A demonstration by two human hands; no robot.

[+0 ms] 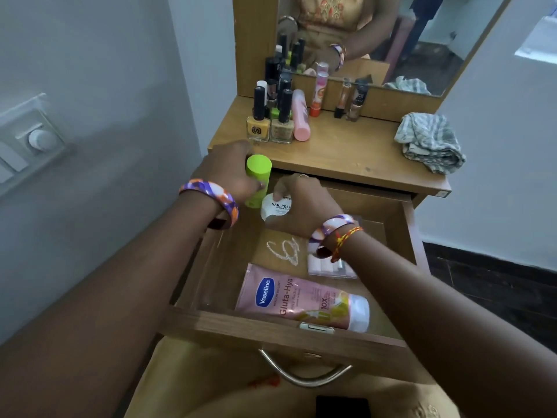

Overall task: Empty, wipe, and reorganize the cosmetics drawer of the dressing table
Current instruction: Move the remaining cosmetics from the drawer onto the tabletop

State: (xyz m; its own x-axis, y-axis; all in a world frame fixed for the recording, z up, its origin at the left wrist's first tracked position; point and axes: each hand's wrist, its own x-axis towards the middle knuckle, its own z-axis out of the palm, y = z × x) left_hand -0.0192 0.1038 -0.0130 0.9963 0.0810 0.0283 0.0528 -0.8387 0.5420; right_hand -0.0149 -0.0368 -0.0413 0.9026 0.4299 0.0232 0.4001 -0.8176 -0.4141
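Observation:
The wooden drawer (289, 333) of the dressing table stands pulled out below me. My left hand (229, 170) grips a lime-green tube (256, 179) upright at the drawer's back left corner. My right hand (304, 200) holds a round white nail polish remover tub (275, 208) just right of the tube. A pink Vaseline lotion tube (301, 300) lies on its side at the drawer's front. A silvery chain (283, 248) and a clear packet of small white pieces (328, 267) lie in the middle.
On the tabletop (346, 155) stand several nail polish bottles (271, 122), a pink tube (301, 116), a lip balm (319, 89) and two slim bottles (349, 101). A crumpled checked cloth (428, 140) lies at the right. A mirror (391, 34) rises behind. A metal handle (304, 375) hangs on the drawer front.

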